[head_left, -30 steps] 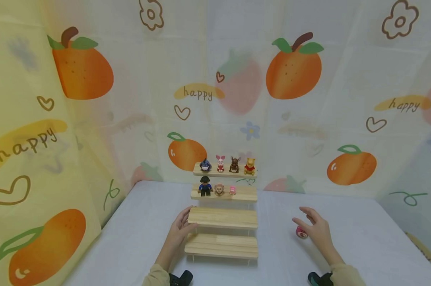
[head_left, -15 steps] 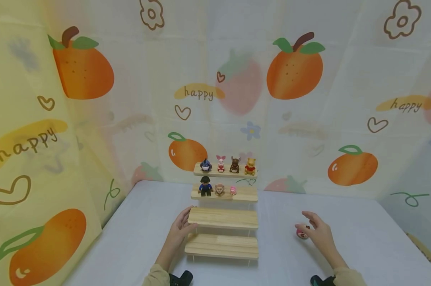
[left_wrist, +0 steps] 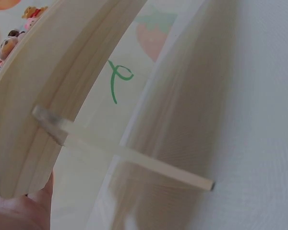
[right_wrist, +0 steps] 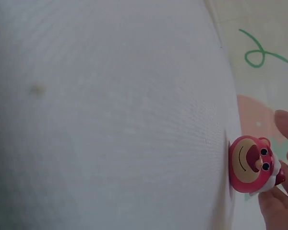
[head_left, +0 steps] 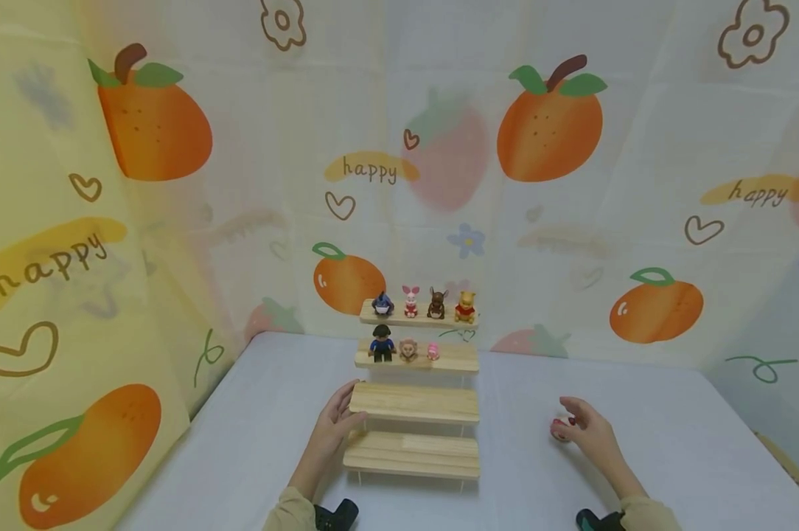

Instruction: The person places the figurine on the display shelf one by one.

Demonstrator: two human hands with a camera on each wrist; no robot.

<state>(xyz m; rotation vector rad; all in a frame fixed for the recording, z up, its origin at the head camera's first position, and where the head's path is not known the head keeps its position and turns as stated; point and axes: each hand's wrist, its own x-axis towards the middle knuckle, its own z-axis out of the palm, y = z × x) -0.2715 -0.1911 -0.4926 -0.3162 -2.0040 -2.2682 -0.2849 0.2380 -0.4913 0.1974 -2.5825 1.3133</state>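
On stepped shelf (head_left: pixel 413 403) seven figures, right hand (head_left: pixel 588 431) pinching pink bear (right_wrist: pixel 252 164)

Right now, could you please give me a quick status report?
Left hand steadies the wooden shelf. Right hand pinches the pink bear figure on the table. Nothing blocking.
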